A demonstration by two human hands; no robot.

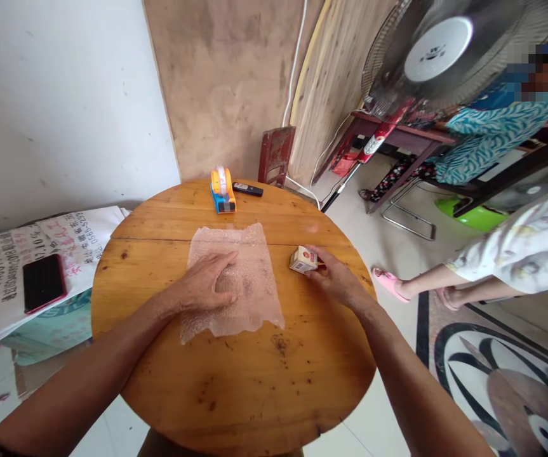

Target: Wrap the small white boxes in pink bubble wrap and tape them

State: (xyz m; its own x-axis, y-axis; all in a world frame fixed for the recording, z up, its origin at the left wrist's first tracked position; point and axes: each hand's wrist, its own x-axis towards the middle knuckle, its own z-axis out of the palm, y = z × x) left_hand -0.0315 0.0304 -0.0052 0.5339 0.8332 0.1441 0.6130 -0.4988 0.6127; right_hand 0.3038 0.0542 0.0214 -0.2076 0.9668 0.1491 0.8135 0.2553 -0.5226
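A sheet of clear bubble wrap [249, 298] lies spread on the round wooden table [235, 393]. My left hand [209, 279] rests on its left half, fingers stretched out and thumb apart, with nothing gripped. To the right of the sheet, my right hand [333, 276] has its fingers and thumb around the right end of a small white box [303, 259] with red print. The box sits at or just above the tabletop; I cannot tell which. Behind the sheet stands an orange and blue tape dispenser [223, 190] with a roll of tape in it.
A black remote control [247, 189] lies beside the dispenser. At left, a phone [44, 283] rests on a printed white sack [87, 235]. A standing fan [438, 51] and a red wooden chair [276, 155] are beyond the table. Other people are at the right.
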